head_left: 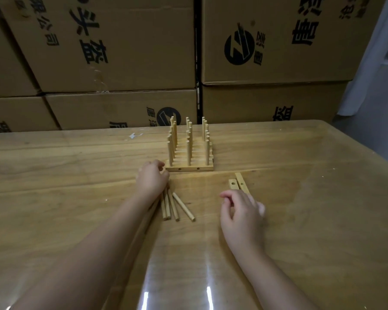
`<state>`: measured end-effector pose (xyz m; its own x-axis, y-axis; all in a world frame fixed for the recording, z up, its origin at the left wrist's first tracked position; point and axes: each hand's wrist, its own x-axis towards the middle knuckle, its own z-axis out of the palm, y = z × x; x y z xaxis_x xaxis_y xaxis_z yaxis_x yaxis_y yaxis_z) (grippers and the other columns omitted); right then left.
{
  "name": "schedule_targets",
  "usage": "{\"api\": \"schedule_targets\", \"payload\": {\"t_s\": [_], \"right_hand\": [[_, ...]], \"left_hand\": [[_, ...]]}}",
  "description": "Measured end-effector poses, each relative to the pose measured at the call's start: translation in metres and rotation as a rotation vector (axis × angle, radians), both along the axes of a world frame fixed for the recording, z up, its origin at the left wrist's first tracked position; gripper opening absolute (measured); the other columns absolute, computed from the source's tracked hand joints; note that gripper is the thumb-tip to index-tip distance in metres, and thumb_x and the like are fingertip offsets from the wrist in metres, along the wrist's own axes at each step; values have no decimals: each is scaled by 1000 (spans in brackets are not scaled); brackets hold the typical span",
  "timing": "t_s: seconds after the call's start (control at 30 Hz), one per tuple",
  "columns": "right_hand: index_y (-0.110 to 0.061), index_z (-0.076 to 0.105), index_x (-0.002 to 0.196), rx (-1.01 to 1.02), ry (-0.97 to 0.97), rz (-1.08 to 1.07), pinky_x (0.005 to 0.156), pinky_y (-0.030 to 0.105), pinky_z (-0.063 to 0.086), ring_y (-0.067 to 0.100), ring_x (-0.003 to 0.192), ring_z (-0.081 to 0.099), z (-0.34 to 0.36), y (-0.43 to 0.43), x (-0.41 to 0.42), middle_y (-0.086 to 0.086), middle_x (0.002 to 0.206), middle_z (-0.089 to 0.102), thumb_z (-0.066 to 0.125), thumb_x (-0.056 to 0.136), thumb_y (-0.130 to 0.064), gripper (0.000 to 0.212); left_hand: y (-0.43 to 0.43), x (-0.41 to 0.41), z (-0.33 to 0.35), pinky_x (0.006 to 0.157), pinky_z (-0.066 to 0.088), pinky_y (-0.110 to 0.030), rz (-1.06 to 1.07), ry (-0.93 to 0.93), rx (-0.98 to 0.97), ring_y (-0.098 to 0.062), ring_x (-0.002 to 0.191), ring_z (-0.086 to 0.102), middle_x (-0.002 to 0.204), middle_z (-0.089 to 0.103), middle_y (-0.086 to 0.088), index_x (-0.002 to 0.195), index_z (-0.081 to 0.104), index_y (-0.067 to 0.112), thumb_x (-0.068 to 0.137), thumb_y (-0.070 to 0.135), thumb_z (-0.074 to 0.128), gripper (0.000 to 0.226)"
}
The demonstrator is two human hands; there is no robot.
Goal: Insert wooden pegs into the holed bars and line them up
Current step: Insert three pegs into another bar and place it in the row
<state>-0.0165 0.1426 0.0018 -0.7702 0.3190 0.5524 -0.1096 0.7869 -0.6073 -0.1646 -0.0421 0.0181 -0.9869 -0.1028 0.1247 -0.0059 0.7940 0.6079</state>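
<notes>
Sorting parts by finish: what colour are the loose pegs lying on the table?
Pale natural wood, light tan; the loose pegs show best in the head view.

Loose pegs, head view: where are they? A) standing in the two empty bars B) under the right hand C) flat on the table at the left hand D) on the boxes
C: the loose pegs lie flat on the table, running out from under the left hand; the right hand is at the two empty bars instead.

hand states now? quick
Left hand: curled over the loose round wooden pegs; grip cannot be told.
Right hand: loosely curled over two loose holed wooden bars; grip cannot be told.
</notes>
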Motion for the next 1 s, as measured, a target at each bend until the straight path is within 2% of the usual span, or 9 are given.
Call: {"api": "schedule_targets", "payload": {"t_s": [0.17, 0.23, 0.4, 0.47, 0.57, 0.6, 0.7, 0.87, 1.0], "right_hand": [[-24, 66, 104, 120, -240, -198, 107, 52, 18, 30, 123, 40, -6, 1, -4, 6, 128, 48, 63, 78, -18, 27], [-24, 62, 114, 128, -292, -206, 109, 52, 12, 29, 132, 32, -7, 2, -5, 7, 138, 41, 60, 81, -20, 33], [-22, 45, 132, 102, -395, -247, 111, 53, 12, 29, 136, 25, -4, 10, -7, 8, 148, 31, 50, 88, -24, 44], [-22, 40, 135, 59, -462, -259, 110, 52, 12, 29, 136, 26, -4, 11, -7, 8, 148, 31, 47, 90, -25, 45], [-22, 43, 131, 68, -512, -244, 109, 50, 12, 26, 131, 33, -4, 13, -7, 5, 139, 45, 44, 92, -25, 39], [-23, 46, 128, 75, -512, -239, 109, 50, 13, 25, 129, 35, -4, 14, -6, 3, 136, 48, 44, 92, -25, 36], [-26, 48, 126, 83, -486, -242, 108, 47, 17, 25, 125, 39, -4, 14, -7, 4, 132, 49, 44, 93, -26, 33], [-24, 52, 124, 6, -349, -179, 98, 39, 29, 28, 116, 47, -6, 16, -9, 5, 131, 48, 51, 91, -17, 33], [-21, 54, 119, -104, -225, -122, 84, 34, 41, 26, 106, 53, -8, 20, -10, 3, 125, 48, 52, 90, -7, 32]], "left_hand": [[10, 64, 3, 97, 45, -36, -108, 173, 142, -21, 107, 55, 108, 61, -4, 111, 65, 12, 91, 9, 58, 21], [17, 87, -1, 93, 44, -29, -144, 212, 188, -18, 101, 56, 103, 62, -2, 107, 67, 12, 92, 9, 57, 18], [37, 125, -6, 70, 39, -6, -240, 189, 310, -6, 78, 56, 95, 63, 0, 103, 67, 16, 92, 10, 58, 15], [42, 134, -4, 72, 48, -17, -228, 148, 412, -17, 80, 61, 91, 65, -5, 100, 64, 20, 93, 11, 57, 14], [41, 144, -5, 76, 54, -39, -201, 98, 520, -27, 81, 63, 89, 66, -15, 97, 61, 21, 95, 11, 54, 13], [39, 146, -7, 73, 54, -38, -191, 108, 537, -25, 78, 63, 88, 66, -16, 97, 61, 21, 95, 10, 53, 14], [32, 148, -11, 61, 44, -17, -178, 171, 535, -7, 63, 54, 80, 65, -15, 95, 62, 20, 94, 8, 54, 15], [34, 144, -12, 66, 49, -32, -249, 147, 565, -22, 71, 61, 78, 65, -13, 95, 61, 24, 95, 11, 55, 15], [34, 139, -12, 54, 48, -27, -231, 90, 691, -9, 54, 57, 68, 66, -1, 93, 64, 22, 96, 13, 53, 15]]}}
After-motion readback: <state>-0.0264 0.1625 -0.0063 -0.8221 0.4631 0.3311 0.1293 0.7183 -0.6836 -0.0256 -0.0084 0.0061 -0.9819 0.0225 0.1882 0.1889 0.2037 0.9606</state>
